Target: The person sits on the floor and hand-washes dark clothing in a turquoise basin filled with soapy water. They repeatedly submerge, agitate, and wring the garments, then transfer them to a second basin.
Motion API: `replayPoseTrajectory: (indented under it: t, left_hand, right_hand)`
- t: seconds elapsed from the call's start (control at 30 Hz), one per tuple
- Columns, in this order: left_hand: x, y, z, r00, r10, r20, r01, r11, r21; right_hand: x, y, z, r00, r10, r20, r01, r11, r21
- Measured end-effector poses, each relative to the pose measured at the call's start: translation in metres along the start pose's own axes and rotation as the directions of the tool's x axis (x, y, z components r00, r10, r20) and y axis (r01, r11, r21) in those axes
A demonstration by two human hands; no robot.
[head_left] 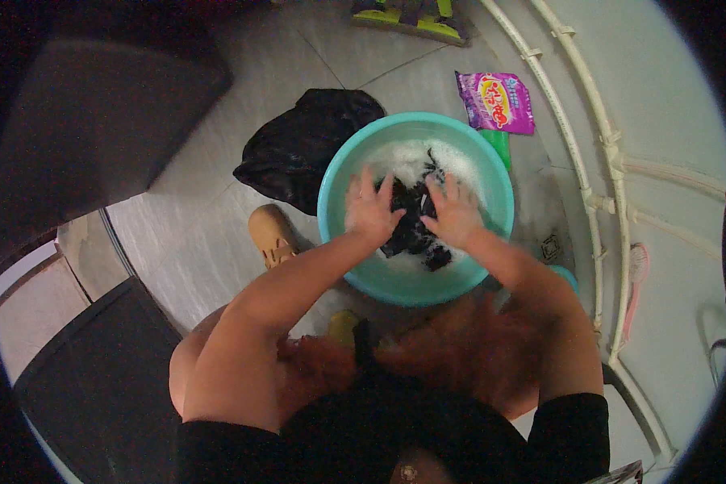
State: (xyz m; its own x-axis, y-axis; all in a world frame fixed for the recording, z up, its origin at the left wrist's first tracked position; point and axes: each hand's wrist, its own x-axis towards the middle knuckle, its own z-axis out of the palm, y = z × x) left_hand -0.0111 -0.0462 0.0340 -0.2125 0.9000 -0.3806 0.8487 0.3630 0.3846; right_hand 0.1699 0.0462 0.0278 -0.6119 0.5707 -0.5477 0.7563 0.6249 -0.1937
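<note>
A round turquoise basin (427,292) on the floor in front of me holds water with white foam (403,153). In it lies wet black cloth (411,230), bunched up in the middle. My left hand (371,210) is at the cloth's left side, palm down, its fingers spread and slightly blurred. On the other side my right hand (457,214) rests over the cloth's right edge, fingers likewise apart. Neither hand is closed around the cloth. Whatever lies beneath the palms is hidden.
Dark cloth (306,149) lies heaped left of the basin, near a tan clog (271,234). A purple packet (498,103) and a green item (498,147) are at the back right. White pipes (577,157) and a pink brush (636,278) line the right wall. A black panel (97,363) stands left.
</note>
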Motion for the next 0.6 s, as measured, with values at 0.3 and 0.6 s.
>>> replayPoseTrajectory:
  t: [0.3, 0.6]
  left_hand:
    - [0.007, -0.001, 0.089, 0.860, -0.248, 0.445, 0.167, 0.963, 0.213]
    - [0.068, -0.038, 0.084, 0.916, -0.085, 0.392, -0.022, 0.965, 0.261]
  right_hand:
    - [0.055, 0.027, 0.068, 0.978, -0.158, 0.137, 0.117, 0.956, 0.270]
    - [0.091, -0.010, 0.041, 0.943, 0.176, 0.281, -0.190, 0.981, 0.023]
